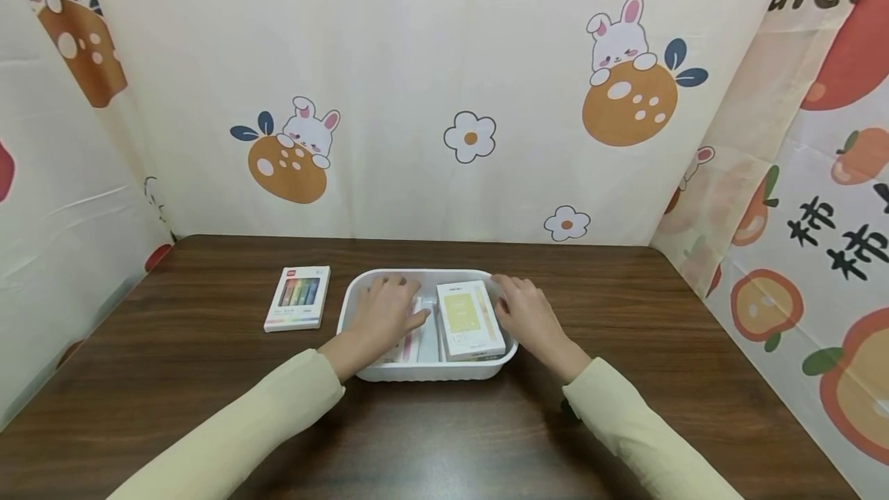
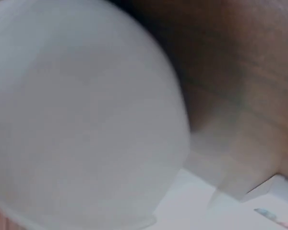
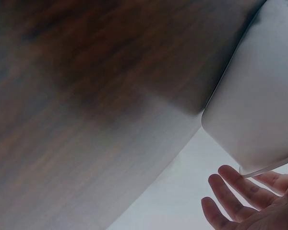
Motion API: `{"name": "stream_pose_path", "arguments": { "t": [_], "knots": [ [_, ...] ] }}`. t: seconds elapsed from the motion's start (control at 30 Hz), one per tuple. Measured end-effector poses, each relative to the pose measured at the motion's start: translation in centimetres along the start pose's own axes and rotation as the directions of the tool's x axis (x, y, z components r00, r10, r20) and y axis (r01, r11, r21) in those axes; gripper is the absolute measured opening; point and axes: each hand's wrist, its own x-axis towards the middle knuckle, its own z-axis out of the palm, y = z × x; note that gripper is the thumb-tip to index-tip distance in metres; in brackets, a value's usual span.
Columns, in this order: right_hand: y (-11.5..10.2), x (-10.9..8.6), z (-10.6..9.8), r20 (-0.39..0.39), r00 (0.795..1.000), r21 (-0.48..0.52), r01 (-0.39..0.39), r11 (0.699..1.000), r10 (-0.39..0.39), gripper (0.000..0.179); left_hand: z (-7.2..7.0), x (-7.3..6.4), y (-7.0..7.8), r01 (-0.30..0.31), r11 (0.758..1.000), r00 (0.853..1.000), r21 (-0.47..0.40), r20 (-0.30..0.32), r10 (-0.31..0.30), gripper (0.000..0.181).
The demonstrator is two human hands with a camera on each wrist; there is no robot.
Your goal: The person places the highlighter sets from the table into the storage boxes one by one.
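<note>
A white plastic tray stands on the table. On its right side lies a white box with a yellow-green panel. Beside it, a flat pack with pink stripes lies in the left part, partly hidden by my left hand. That hand reaches over the tray's left side, thumb stretched toward the middle; its fingertips are hard to make out. My right hand is at the right rim. In the right wrist view, the fingers of that hand are spread and loosely bent beside the tray's rim.
A box of coloured sticks lies on the brown wooden table, left of the tray. Behind the table hangs a printed curtain. Another patterned cloth hangs at the right.
</note>
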Motion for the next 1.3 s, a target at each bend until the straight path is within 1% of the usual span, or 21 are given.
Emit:
{"name": "stream_pose_path", "arguments": {
  "t": [0.1,0.23,0.33,0.47,0.57,0.7,0.77,0.9,1.03,1.17,1.3],
  "knots": [
    [0.0,0.0,-0.1,-0.005,1.0,0.003,0.0,1.0,0.0,0.034,-0.8,-0.2,0.1,-0.048,0.999,0.997,0.008,-0.054,0.049,0.04],
    [0.0,0.0,-0.1,-0.012,1.0,0.001,-0.003,1.0,0.003,0.034,-1.5,-0.3,0.0,-0.09,0.995,0.99,0.03,-0.109,0.093,0.039],
    [0.0,0.0,-0.1,-0.009,1.0,-0.004,-0.006,1.0,0.006,0.034,-2.0,-0.3,-0.4,-0.095,0.994,0.988,0.05,-0.12,0.1,0.038],
    [0.0,-0.1,-0.1,-0.002,1.0,-0.009,-0.009,1.0,0.009,0.034,-2.6,-0.4,-1.2,-0.089,0.994,0.988,0.062,-0.119,0.095,0.04],
    [0.1,0.0,0.0,0.001,1.0,-0.013,-0.01,1.0,0.01,0.034,-2.9,-0.4,-2.1,-0.099,0.994,0.985,0.044,-0.138,0.104,0.04],
    [0.1,0.0,0.0,-0.003,1.0,-0.012,-0.003,1.0,0.003,0.034,-3.3,-0.2,-3.5,-0.109,0.994,0.98,-0.005,-0.169,0.106,0.04],
    [0.1,0.0,0.0,-0.007,1.0,-0.011,0.002,1.0,-0.002,0.033,-3.4,-0.1,-4.4,-0.098,0.995,0.98,-0.015,-0.173,0.094,0.04],
    [0.1,0.0,0.0,-0.008,1.0,-0.011,0.002,1.0,-0.002,0.033,-3.8,0.1,-6.0,-0.053,0.998,0.986,-0.02,-0.158,0.049,0.041],
    [0.1,0.0,0.0,-0.006,1.0,-0.007,-0.002,1.0,0.002,0.033,-4.1,0.2,-7.8,0.011,1.0,0.993,-0.002,-0.122,-0.011,0.045],
    [0.1,0.0,0.0,-0.01,1.0,-0.004,0.002,1.0,-0.002,0.033,-3.9,0.1,-9.6,0.074,0.997,0.995,0.021,-0.074,-0.073,0.049],
    [0.2,0.0,0.1,-0.013,1.0,-0.006,0.01,1.0,-0.01,0.033,-3.3,-0.3,-11.2,0.116,0.992,0.993,0.047,-0.04,-0.114,0.052]
  ]
}}
